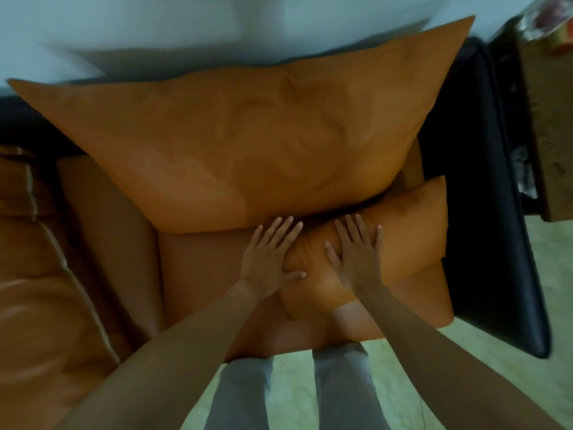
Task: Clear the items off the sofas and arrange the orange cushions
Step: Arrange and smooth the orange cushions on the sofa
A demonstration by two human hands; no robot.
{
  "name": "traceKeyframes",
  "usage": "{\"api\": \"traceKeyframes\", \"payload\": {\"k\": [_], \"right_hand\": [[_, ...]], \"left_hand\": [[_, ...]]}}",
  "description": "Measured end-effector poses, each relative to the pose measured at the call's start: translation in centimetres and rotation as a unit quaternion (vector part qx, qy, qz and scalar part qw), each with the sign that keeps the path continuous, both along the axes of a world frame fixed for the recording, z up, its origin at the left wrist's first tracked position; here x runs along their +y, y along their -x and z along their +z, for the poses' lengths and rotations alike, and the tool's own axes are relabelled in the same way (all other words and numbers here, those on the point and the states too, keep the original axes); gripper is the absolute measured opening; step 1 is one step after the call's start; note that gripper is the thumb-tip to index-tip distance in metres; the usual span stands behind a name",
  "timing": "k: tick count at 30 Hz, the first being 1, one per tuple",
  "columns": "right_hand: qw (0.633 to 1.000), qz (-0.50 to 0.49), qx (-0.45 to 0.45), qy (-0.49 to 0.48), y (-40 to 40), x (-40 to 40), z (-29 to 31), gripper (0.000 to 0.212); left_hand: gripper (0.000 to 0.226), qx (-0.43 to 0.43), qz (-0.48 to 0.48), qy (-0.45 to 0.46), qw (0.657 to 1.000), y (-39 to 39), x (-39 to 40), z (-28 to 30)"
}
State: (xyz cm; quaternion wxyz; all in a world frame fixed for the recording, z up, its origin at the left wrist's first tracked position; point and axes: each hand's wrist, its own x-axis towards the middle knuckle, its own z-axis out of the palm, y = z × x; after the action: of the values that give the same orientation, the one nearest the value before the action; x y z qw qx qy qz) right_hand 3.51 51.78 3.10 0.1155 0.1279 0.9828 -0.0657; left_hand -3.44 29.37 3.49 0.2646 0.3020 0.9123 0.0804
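Both hands are flat, fingers spread, pressing the small cushion (403, 237) on the sofa seat (201, 274): left hand (269, 259) at its edge, right hand (356, 256) on top. The big cushion (248, 141) leans against the backrest, just behind it and touching.

A pale wall (155, 23) runs beyond the hands. A black armrest (483, 181) stands right of them, a wooden table (548, 135) farther right. Light green floor (294, 395) lies below them. The light is dim.
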Motion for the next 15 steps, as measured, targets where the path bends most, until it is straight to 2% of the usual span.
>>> {"api": "traceKeyframes", "payload": {"k": [5,8,12,15], "right_hand": [[0.999,0.006,0.031,0.007,-4.6,1.1,0.9,0.061],[0.998,-0.007,0.051,0.027,-6.2,2.0,1.7,0.054],[0.996,-0.065,0.05,0.029,-6.6,2.6,2.1,0.051],[0.986,-0.167,0.005,0.017,-6.1,4.2,2.4,0.066]], "left_hand": [[0.148,-0.143,-0.007,0.006,0.99,-0.8,2.3,0.8],[0.15,-0.222,-0.034,0.0,0.975,-1.9,4.5,1.5],[0.144,-0.214,-0.044,0.0,0.976,-4.1,7.8,2.7],[0.139,-0.172,-0.057,0.017,0.983,-5.6,8.5,3.0]]}}
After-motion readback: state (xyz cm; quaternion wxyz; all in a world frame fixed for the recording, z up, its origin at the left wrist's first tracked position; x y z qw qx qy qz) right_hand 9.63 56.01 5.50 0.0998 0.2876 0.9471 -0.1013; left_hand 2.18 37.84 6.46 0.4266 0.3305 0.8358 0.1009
